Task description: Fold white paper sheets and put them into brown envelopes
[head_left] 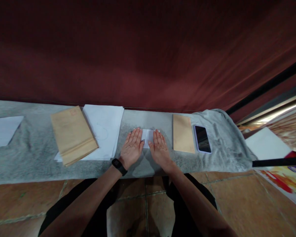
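Observation:
My left hand (132, 147) and my right hand (159, 147) lie flat side by side, fingers stretched out, pressing on a small folded white paper (147, 135) on a grey cloth (34, 154). Only a strip of the paper shows between and above the fingers. A black watch (118, 166) is on my left wrist. To the left a stack of brown envelopes (71, 134) rests on a pile of white sheets (105, 128). To the right of my right hand lies a single brown envelope (183, 133).
A dark phone (202, 139) lies face up beside the single envelope. Another white sheet (3, 130) sits at the far left of the cloth. A dark red curtain (138, 56) hangs behind. White paper (266, 143) and a colourful print (286, 181) lie at the right on the tiled floor.

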A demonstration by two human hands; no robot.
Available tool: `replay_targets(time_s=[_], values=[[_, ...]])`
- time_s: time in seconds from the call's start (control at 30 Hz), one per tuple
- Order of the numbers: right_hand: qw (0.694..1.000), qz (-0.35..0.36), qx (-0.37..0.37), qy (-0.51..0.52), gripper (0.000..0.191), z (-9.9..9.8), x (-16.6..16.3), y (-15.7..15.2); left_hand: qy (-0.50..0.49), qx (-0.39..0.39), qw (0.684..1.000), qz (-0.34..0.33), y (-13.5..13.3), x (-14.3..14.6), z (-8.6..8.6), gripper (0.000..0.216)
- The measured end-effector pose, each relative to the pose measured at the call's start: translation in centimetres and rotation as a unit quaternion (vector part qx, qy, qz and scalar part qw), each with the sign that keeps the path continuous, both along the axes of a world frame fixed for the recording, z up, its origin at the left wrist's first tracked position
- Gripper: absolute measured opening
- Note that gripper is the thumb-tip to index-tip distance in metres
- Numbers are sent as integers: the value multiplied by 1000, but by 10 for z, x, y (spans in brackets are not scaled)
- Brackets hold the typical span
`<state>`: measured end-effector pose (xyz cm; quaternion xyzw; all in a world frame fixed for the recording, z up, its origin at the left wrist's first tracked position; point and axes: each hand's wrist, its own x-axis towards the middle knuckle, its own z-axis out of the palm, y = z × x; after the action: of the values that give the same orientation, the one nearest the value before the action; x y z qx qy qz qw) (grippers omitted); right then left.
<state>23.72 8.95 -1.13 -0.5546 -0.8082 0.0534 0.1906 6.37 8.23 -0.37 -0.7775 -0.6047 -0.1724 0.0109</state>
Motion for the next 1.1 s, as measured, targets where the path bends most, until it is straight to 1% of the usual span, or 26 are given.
replay_targets(time_s=[0.1,0.17,0.3,0.53,0.73,0.97,1.1], values=[[998,53,-25,4,61,5,-11,-8,14,-14,999,-47,-10,9,-3,62],[996,75,-41,2,63,7,-17,-14,22,-19,997,-65,-16,13,-8,63],[996,74,-56,-6,66,7,-23,-24,25,-20,997,-67,-24,15,-17,64],[999,41,-14,-30,67,-4,-12,-28,12,-13,999,-29,-28,10,-17,63],[999,20,14,-31,71,-9,-6,-29,5,-17,1000,-5,-32,3,-15,67],[999,-3,17,-35,73,-9,2,-28,-14,-1,1000,25,-36,-3,-13,67],[999,-11,12,-36,73,-12,8,-28,-25,13,999,37,-38,-8,-15,69]])
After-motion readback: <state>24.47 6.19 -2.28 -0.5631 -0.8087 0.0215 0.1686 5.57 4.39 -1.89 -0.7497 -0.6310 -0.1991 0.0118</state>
